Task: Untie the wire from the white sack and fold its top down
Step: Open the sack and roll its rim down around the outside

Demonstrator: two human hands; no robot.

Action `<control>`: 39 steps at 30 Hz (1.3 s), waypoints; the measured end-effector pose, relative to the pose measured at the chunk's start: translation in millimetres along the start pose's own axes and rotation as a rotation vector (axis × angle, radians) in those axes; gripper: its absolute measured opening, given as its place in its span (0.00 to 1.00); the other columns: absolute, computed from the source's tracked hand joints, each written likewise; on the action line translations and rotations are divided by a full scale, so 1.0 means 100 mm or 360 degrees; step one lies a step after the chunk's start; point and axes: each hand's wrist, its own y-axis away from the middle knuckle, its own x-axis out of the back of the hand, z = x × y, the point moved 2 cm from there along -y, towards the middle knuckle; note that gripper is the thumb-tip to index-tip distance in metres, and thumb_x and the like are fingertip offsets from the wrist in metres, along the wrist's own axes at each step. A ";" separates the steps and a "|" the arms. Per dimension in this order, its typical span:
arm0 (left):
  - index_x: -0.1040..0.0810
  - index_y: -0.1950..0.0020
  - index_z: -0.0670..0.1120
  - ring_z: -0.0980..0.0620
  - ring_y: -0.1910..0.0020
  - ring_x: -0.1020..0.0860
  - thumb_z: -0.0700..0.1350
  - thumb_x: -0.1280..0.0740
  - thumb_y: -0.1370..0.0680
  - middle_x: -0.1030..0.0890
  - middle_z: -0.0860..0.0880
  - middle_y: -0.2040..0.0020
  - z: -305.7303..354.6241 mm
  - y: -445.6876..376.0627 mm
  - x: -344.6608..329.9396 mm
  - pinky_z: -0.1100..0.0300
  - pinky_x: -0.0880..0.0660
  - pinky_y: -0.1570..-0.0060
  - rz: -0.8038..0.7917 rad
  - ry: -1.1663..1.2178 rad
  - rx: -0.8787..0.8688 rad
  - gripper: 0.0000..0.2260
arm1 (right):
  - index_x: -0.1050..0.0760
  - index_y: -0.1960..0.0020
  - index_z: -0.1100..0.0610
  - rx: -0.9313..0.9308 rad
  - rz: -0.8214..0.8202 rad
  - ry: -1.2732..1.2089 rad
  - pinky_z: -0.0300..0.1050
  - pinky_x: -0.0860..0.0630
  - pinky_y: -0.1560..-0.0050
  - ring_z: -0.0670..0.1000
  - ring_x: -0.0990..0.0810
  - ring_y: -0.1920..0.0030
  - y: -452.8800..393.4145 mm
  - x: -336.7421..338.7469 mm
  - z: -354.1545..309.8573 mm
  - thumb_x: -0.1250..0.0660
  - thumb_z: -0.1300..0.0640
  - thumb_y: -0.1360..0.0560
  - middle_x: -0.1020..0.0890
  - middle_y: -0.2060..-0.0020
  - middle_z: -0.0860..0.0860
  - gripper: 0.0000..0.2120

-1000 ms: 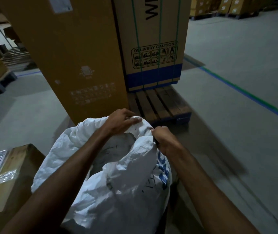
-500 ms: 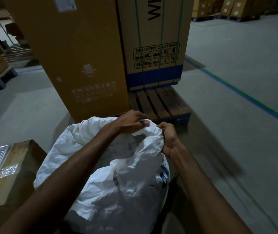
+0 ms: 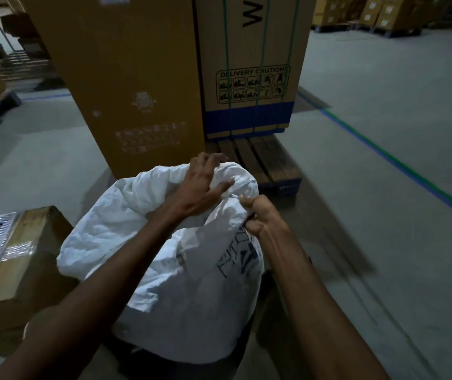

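Note:
A crumpled white sack (image 3: 192, 283) with dark printed lettering stands on the floor right in front of me. Its top is bunched into a rolled lump at the far right. My left hand (image 3: 202, 185) lies over that rolled top, fingers spread and pressing on the fabric. My right hand (image 3: 260, 215) is closed on the sack's edge just below and to the right of the lump. No wire is visible in this dim view.
A tall cardboard carton (image 3: 126, 78) and a strapped carton (image 3: 252, 64) on a wooden pallet (image 3: 268, 163) stand just beyond the sack. A low box (image 3: 19, 259) with a foil sheet sits at left. Green-blue floor tape (image 3: 400, 163) runs along the right.
The rolled top of the sack has been pushed further forward and down. My left hand has opened out flat over it, and my right hand has shifted lower on the edge.

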 end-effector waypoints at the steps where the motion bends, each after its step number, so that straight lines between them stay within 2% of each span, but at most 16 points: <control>1: 0.30 0.31 0.54 0.51 0.40 0.25 0.62 0.34 0.21 0.27 0.50 0.39 0.03 0.15 0.03 0.51 0.24 0.42 -0.0012 0.0157 0.0064 0.22 | 0.25 0.33 0.69 -0.0010 -0.0044 -0.0067 0.64 0.22 0.38 0.66 0.20 0.38 0.06 0.00 0.00 0.35 0.68 0.21 0.19 0.39 0.66 0.17; 3: 0.29 0.33 0.54 0.55 0.48 0.21 0.64 0.29 0.25 0.22 0.53 0.44 0.07 0.47 0.02 0.55 0.20 0.51 -0.0240 0.0365 0.0224 0.26 | 0.26 0.34 0.70 -0.0038 -0.0074 -0.0142 0.66 0.24 0.38 0.67 0.20 0.40 0.15 0.03 0.03 0.38 0.65 0.19 0.20 0.40 0.67 0.15; 5: 0.29 0.33 0.52 0.57 0.47 0.21 0.61 0.22 0.29 0.22 0.56 0.42 0.11 0.79 -0.06 0.57 0.20 0.49 -0.0346 0.0281 0.0119 0.30 | 0.27 0.32 0.70 -0.0086 -0.0052 -0.0240 0.67 0.23 0.42 0.68 0.20 0.41 0.24 0.02 0.08 0.40 0.63 0.19 0.20 0.41 0.69 0.18; 8: 0.32 0.31 0.50 0.46 0.45 0.20 0.51 0.22 0.33 0.22 0.48 0.37 0.10 1.10 -0.30 0.49 0.21 0.47 -0.0160 -0.0077 -0.0008 0.34 | 0.25 0.38 0.68 -0.0076 -0.0003 -0.0338 0.63 0.23 0.55 0.67 0.20 0.49 0.37 0.00 0.15 0.43 0.60 0.18 0.20 0.48 0.67 0.16; 11: 0.37 0.31 0.49 0.37 0.50 0.18 0.43 0.23 0.31 0.22 0.40 0.39 0.12 1.17 -0.40 0.44 0.19 0.53 -0.0016 -0.0294 0.0035 0.34 | 0.23 0.41 0.65 0.0045 0.0005 -0.0349 0.63 0.22 0.46 0.67 0.20 0.42 0.44 -0.02 0.16 0.40 0.59 0.20 0.19 0.43 0.67 0.13; 14: 0.32 0.33 0.43 0.36 0.57 0.18 0.37 0.25 0.36 0.19 0.37 0.47 0.17 1.12 -0.20 0.47 0.18 0.60 0.0098 -0.0520 -0.0127 0.33 | 0.29 0.29 0.64 0.0317 -0.0012 -0.0158 0.62 0.18 0.44 0.68 0.20 0.38 0.46 -0.03 0.20 0.32 0.58 0.26 0.22 0.37 0.67 0.26; 16: 0.26 0.39 0.38 0.37 0.62 0.18 0.33 0.25 0.38 0.18 0.37 0.54 0.25 1.04 0.06 0.49 0.19 0.65 0.0196 -0.0572 -0.0191 0.27 | 0.38 0.25 0.52 0.0657 0.0033 0.0301 0.60 0.17 0.46 0.64 0.23 0.37 0.57 -0.03 0.24 0.27 0.60 0.31 0.29 0.32 0.61 0.37; 19: 0.24 0.46 0.38 0.39 0.66 0.19 0.30 0.29 0.33 0.18 0.39 0.60 0.32 0.99 0.36 0.52 0.21 0.69 0.0265 -0.0594 -0.0268 0.17 | 0.40 0.26 0.41 0.1572 -0.0043 0.1205 0.47 0.26 0.36 0.55 0.35 0.29 0.73 -0.06 0.22 0.21 0.57 0.33 0.41 0.26 0.52 0.44; 21: 0.25 0.47 0.39 0.41 0.66 0.19 0.29 0.30 0.30 0.17 0.40 0.60 0.27 1.03 0.46 0.50 0.20 0.68 0.0283 -0.0608 -0.0319 0.14 | 0.36 0.24 0.44 0.1863 -0.0392 0.1732 0.52 0.33 0.28 0.53 0.38 0.25 0.79 -0.13 0.19 0.21 0.49 0.34 0.37 0.25 0.51 0.42; 23: 0.26 0.47 0.40 0.43 0.66 0.19 0.30 0.29 0.29 0.18 0.41 0.59 0.24 1.08 0.53 0.49 0.20 0.69 0.0300 -0.0620 -0.0349 0.13 | 0.31 0.26 0.47 0.1992 -0.0456 0.2388 0.61 0.40 0.24 0.53 0.32 0.26 0.81 -0.19 0.13 0.22 0.46 0.34 0.27 0.28 0.49 0.38; 26: 0.25 0.53 0.39 0.45 0.70 0.24 0.29 0.34 0.28 0.21 0.41 0.61 0.33 1.14 0.61 0.54 0.25 0.74 0.0377 -0.0694 -0.0468 0.08 | 0.20 0.44 0.54 0.2418 -0.0143 0.2632 0.62 0.22 0.39 0.54 0.16 0.51 0.92 -0.31 0.01 0.23 0.56 0.35 0.14 0.50 0.51 0.20; 28: 0.22 0.53 0.38 0.45 0.67 0.25 0.32 0.38 0.24 0.22 0.41 0.59 0.35 1.18 0.62 0.54 0.26 0.72 0.0424 -0.0834 -0.0605 0.06 | 0.22 0.53 0.56 0.2580 -0.0266 0.2591 0.53 0.18 0.61 0.53 0.21 0.64 0.97 -0.39 0.01 0.24 0.62 0.35 0.17 0.60 0.52 0.12; 30: 0.20 0.48 0.38 0.45 0.61 0.23 0.34 0.36 0.23 0.22 0.40 0.55 0.30 1.21 0.60 0.54 0.22 0.67 0.0419 -0.0947 -0.0670 0.07 | 0.25 0.51 0.58 0.2664 -0.0494 0.2668 0.50 0.20 0.70 0.50 0.25 0.68 0.92 -0.44 0.04 0.25 0.64 0.31 0.19 0.62 0.53 0.13; 33: 0.20 0.42 0.40 0.45 0.57 0.23 0.34 0.31 0.23 0.22 0.40 0.53 0.26 1.23 0.58 0.53 0.21 0.62 0.0351 -0.0997 -0.0749 0.10 | 0.29 0.44 0.58 0.2861 -0.0594 0.2769 0.45 0.21 0.70 0.50 0.21 0.67 0.78 -0.44 0.05 0.25 0.66 0.28 0.19 0.60 0.54 0.17; 35: 0.21 0.41 0.42 0.45 0.54 0.23 0.34 0.29 0.24 0.22 0.40 0.50 0.23 1.25 0.56 0.53 0.22 0.57 0.0283 -0.0917 -0.0739 0.13 | 0.25 0.45 0.60 0.3050 -0.0550 0.2762 0.43 0.20 0.68 0.51 0.19 0.66 0.72 -0.44 0.03 0.25 0.67 0.26 0.19 0.60 0.55 0.13; 39: 0.24 0.41 0.46 0.51 0.48 0.27 0.38 0.23 0.30 0.28 0.42 0.40 0.07 1.32 0.53 0.60 0.20 0.51 0.0113 -0.0455 -0.0396 0.20 | 0.23 0.52 0.61 0.3385 -0.0488 0.2679 0.42 0.24 0.69 0.50 0.23 0.69 0.63 -0.33 0.04 0.25 0.66 0.26 0.20 0.63 0.54 0.08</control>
